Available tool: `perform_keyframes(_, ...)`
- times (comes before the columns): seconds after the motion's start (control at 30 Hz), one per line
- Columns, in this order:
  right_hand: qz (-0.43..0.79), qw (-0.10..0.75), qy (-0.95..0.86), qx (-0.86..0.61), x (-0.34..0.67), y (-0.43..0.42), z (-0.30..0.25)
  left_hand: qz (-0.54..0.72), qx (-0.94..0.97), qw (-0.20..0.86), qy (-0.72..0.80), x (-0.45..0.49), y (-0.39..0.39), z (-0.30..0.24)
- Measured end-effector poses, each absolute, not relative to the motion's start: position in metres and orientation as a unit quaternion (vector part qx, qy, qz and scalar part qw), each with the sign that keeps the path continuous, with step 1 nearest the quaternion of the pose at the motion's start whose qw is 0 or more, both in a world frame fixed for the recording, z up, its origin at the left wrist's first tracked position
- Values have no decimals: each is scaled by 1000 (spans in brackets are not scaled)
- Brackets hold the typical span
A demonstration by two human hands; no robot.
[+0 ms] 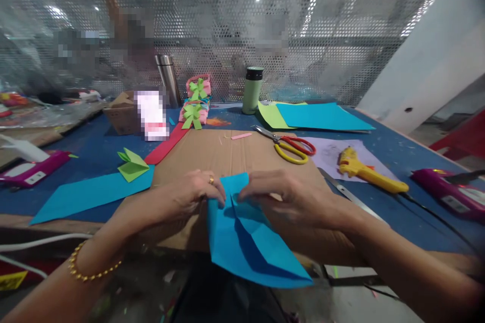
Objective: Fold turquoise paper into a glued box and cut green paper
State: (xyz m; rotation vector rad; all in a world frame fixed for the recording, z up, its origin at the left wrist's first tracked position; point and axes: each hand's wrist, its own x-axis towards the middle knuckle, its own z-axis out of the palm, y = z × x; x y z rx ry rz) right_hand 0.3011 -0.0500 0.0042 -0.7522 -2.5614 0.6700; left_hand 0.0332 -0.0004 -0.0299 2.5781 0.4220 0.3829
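Here both hands pinch one blue paper at its top fold: the left hand closed on the left flap, the right hand closed on the right. The paper hangs over the near edge of the cardboard sheet; scissors lie at the cardboard's far right corner.

the blue paper is a sky-blue sheet, partly folded, flaps creased toward a middle ridge. its narrow top points to 12 o'clock, pinched by the left hand at 9 o'clock and the right hand at 3 o'clock; its wide end spreads toward 5 o'clock.
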Motion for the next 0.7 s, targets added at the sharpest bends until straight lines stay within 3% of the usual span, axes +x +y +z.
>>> perform_keyframes(0.1, 236, 114, -936, -234, 295, -51, 7, 130, 935, 275, 184, 42, -9, -18)
perform_keyframes(0.27, 204, 69, -950, -226, 286, -48, 10, 139, 918, 294, 228, 52, -26, -6)
perform_keyframes(0.7, 232, 112, -920, -295, 308, -38, 7, 17, 915, 203, 348, 73, -11, 12)
